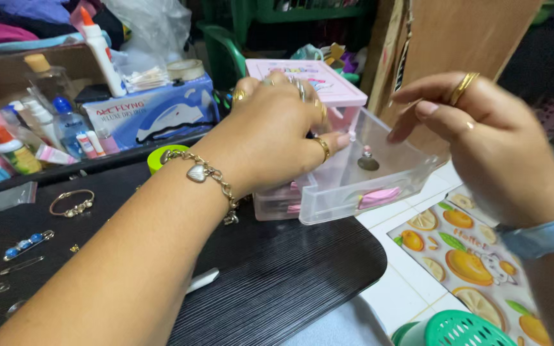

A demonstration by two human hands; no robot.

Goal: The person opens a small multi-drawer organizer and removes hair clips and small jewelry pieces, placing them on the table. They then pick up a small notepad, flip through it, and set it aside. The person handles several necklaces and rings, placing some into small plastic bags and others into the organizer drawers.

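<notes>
My left hand, wearing gold rings and a heart-charm bracelet, rests on a small pink-topped plastic drawer box at the edge of the black table. A clear drawer is pulled out toward the right; a small round piece and pink items lie inside. My right hand, with a gold ring and a blue wristband, hovers just right of the drawer, fingers curled and apart, holding nothing visible.
A gold bracelet, a blue-beaded safety pin and small metal bits lie at the table's left. Bottles, a glue bottle and a blue box crowd the back. A fruit-print mat and a green basket sit on the floor.
</notes>
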